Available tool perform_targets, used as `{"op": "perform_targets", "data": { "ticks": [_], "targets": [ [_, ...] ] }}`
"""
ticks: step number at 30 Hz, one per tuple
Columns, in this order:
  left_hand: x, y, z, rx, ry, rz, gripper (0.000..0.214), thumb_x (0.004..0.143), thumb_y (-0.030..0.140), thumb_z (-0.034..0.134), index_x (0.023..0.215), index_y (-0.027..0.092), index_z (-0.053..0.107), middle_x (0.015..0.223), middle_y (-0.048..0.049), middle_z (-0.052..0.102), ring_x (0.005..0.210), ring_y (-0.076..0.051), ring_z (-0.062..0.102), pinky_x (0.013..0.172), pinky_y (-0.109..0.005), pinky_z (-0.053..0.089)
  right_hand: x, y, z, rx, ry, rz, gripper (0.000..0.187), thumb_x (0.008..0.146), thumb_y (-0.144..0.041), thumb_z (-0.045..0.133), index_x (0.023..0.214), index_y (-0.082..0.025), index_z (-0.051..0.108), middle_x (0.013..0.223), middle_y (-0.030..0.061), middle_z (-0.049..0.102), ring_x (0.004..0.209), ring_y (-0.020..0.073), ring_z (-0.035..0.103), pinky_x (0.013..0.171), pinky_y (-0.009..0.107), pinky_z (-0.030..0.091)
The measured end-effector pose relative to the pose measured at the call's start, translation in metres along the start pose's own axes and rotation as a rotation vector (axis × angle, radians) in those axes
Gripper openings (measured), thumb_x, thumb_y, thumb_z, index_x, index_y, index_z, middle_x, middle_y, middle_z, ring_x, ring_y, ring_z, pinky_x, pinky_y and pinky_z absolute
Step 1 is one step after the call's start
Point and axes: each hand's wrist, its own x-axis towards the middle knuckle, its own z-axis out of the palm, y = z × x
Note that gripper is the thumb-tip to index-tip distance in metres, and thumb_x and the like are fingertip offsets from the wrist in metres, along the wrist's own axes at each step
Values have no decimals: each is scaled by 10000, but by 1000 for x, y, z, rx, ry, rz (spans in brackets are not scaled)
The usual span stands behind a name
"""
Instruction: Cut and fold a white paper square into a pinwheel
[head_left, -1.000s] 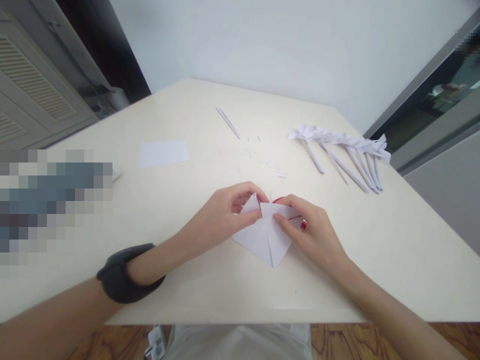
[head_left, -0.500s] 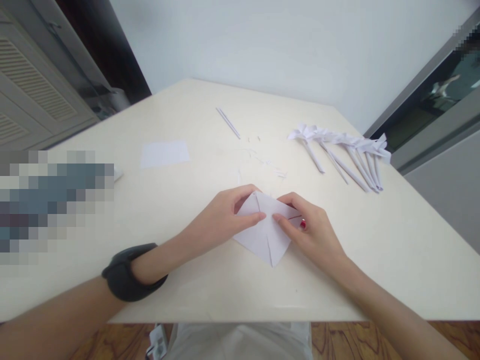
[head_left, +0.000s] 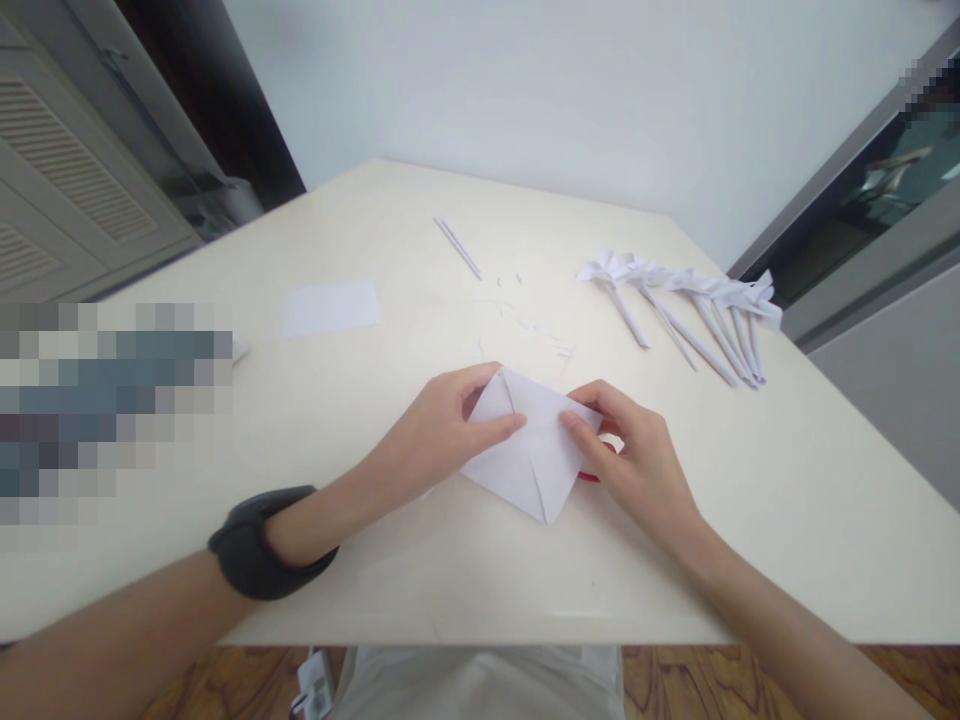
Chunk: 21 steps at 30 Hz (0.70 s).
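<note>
A square white paper sheet (head_left: 544, 450) is tilted like a diamond above the table's near half, with slits or creases running inward from its corners. My left hand (head_left: 465, 425) is closed on its left side, thumb on top and fingers beneath. At the right corner, my right hand (head_left: 626, 435) pinches the sheet between thumb and fingers. Part of a red-rimmed object (head_left: 589, 477) shows under my right hand beside the sheet. Most of it is hidden, so I cannot tell what it is.
Paper pinwheels (head_left: 675, 275) on rolled paper sticks lie in a row at right. Two thin paper rolls (head_left: 457, 248) lie farther back, near paper scraps (head_left: 544, 332). A flat paper sheet (head_left: 331, 308) rests at left on the white table (head_left: 405, 590). A blurred-out patch (head_left: 105, 390) covers the left edge.
My right hand has shifted slightly right, its thumb now nearer the sheet's right corner. The sheet and my left hand have moved a little left and up. More of the red-rimmed object shows.
</note>
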Motion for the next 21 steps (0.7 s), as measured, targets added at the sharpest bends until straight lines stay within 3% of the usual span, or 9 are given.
{"op": "perform_targets", "data": {
  "ticks": [21],
  "targets": [
    [2, -7, 0, 5, -32, -15, 154, 833, 340, 527, 790, 193, 510, 745, 27, 525, 696, -138, 533, 569, -241, 402, -2, -2, 0, -26, -8, 10, 75, 879, -221, 490, 845, -220, 556, 783, -38, 606, 648, 94, 522, 518, 200, 388]
  ]
}}
